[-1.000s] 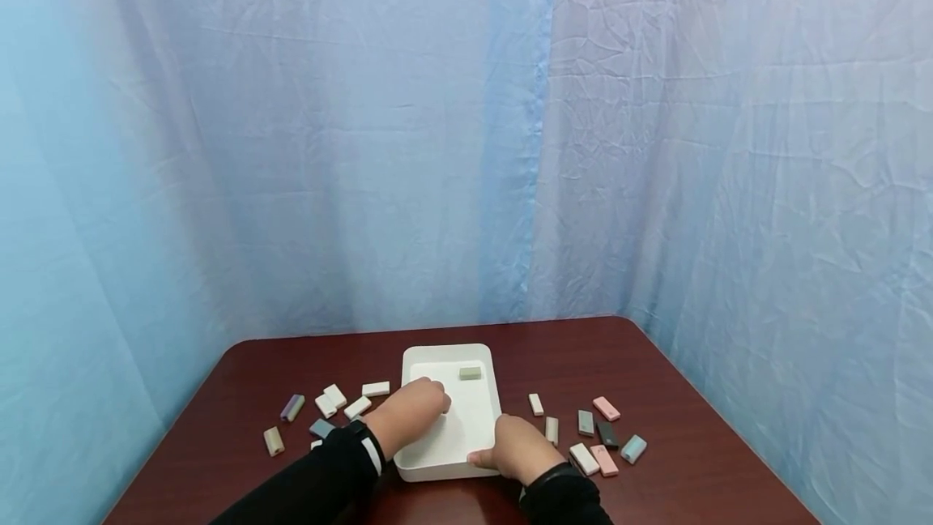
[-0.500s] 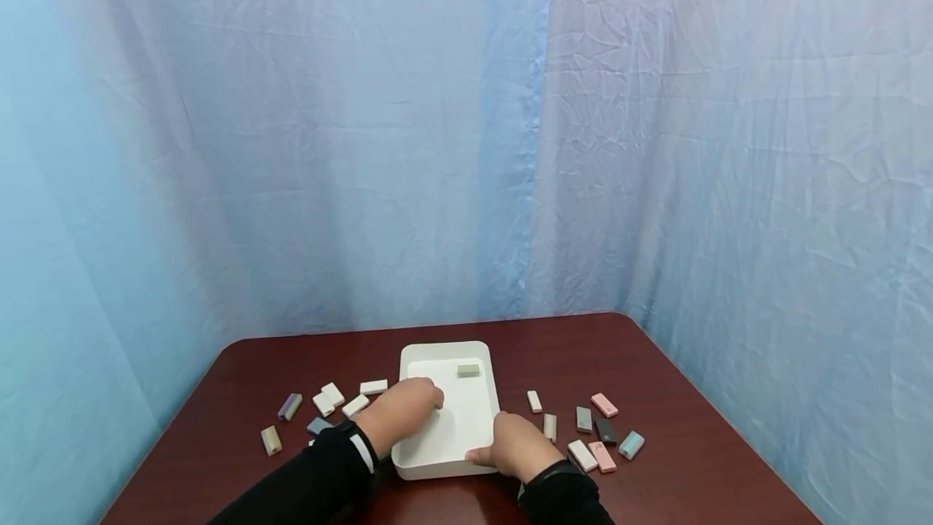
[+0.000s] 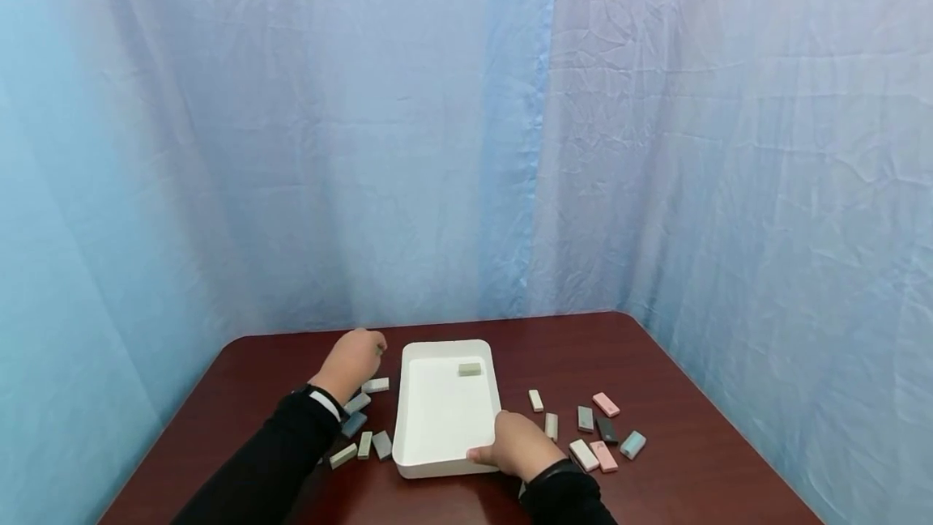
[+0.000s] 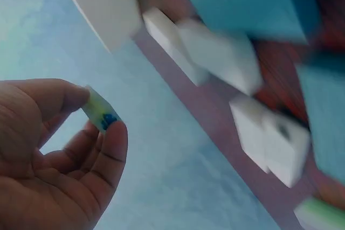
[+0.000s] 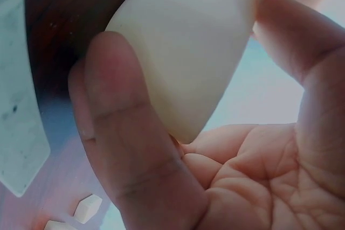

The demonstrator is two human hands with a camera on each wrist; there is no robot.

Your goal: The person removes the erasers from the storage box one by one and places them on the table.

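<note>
A white shallow tray [image 3: 445, 428] lies on the dark red table, with one pale green block [image 3: 470, 369] near its far end. My right hand [image 3: 523, 448] grips the tray's near right corner; in the right wrist view, thumb and fingers clasp the white tray wall [image 5: 188, 41]. Left of the tray's far end, my left hand [image 3: 351, 361] is raised over the table. The left wrist view shows it pinching a small yellow-green block [image 4: 101, 110] with a blue mark between thumb and fingers. That block is barely visible from the head.
Left of the tray lie several small blocks, among them a white one [image 3: 375, 386], a blue one [image 3: 353, 425] and a grey one [image 3: 381, 446]. To the right are more, including a pink block [image 3: 606, 404] and a dark block [image 3: 606, 429]. Blue curtains [image 3: 291, 144] surround the table.
My left hand has moved out of the tray, up and to the left, uncovering the tray floor and blocks near its left side. The right hand keeps its hold on the corner.
</note>
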